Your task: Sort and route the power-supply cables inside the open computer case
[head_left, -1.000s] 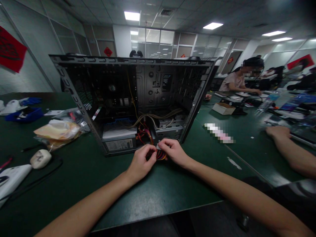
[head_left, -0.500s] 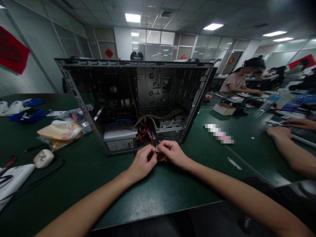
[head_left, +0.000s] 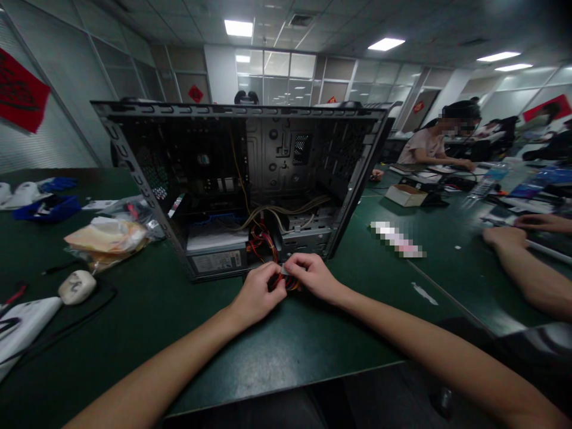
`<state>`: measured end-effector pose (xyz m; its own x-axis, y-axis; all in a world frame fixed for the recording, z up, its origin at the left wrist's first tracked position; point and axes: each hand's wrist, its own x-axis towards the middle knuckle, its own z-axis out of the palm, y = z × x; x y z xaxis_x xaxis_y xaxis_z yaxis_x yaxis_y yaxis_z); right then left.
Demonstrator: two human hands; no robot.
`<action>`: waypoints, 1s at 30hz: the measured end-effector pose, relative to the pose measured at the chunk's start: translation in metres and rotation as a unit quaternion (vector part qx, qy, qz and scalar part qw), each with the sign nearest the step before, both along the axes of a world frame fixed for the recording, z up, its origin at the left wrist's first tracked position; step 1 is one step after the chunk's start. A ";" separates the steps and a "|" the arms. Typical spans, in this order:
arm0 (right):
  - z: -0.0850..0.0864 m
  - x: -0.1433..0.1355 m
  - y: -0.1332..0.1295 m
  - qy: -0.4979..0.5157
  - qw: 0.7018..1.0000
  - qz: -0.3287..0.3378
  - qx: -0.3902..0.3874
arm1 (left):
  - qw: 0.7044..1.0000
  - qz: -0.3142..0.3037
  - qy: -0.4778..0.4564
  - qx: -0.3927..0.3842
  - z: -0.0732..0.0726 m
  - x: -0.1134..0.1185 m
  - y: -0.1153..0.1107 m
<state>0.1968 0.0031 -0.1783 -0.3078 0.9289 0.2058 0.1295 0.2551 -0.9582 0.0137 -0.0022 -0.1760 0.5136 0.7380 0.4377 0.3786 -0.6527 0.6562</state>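
An open computer case [head_left: 268, 111] stands on the green table in front of me, its inside facing me. At its lower left sits a power supply [head_left: 217, 260] with a label. A bundle of red, orange and yellow cables [head_left: 268, 241] runs from inside the case down over its front edge to my hands. My left hand [head_left: 259, 292] pinches these cables. My right hand [head_left: 313, 277] closes beside it on the same bundle, near a small whitish piece [head_left: 285, 271], perhaps a connector. The fingers of both hands nearly touch and hide the cable ends.
On the left lie a plastic bag [head_left: 107, 238], a blue tray [head_left: 47, 208] and a white mouse-like object [head_left: 77, 287] with a black cord. A small box [head_left: 406, 195] and a bottle [head_left: 487, 182] stand at the right. Another person's arms [head_left: 527, 268] rest at the right edge.
The view has shifted slightly. My hands stay together on the cables, with only small movements of the left fingers.
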 end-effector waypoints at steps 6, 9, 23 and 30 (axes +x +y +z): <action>0.000 0.000 0.000 -0.010 1.000 0.003 0.012 | 1.000 -0.012 0.016 -0.008 0.003 -0.002 0.001; 0.000 0.001 0.001 -0.010 1.000 -0.002 0.005 | 1.000 -0.010 0.024 -0.010 0.001 -0.002 0.001; -0.005 0.003 0.004 -0.003 1.000 0.004 0.004 | 0.998 -0.026 0.021 -0.055 0.009 -0.003 0.001; -0.006 0.002 0.004 -0.010 1.000 0.010 0.017 | 0.999 0.032 0.032 -0.021 0.001 -0.001 -0.002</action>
<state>0.1988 0.0067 -0.1843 -0.3301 0.9153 0.2307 0.1428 0.2900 -0.9463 0.0132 -0.0043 -0.1750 0.4903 0.7869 0.3746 0.4604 -0.5988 0.6553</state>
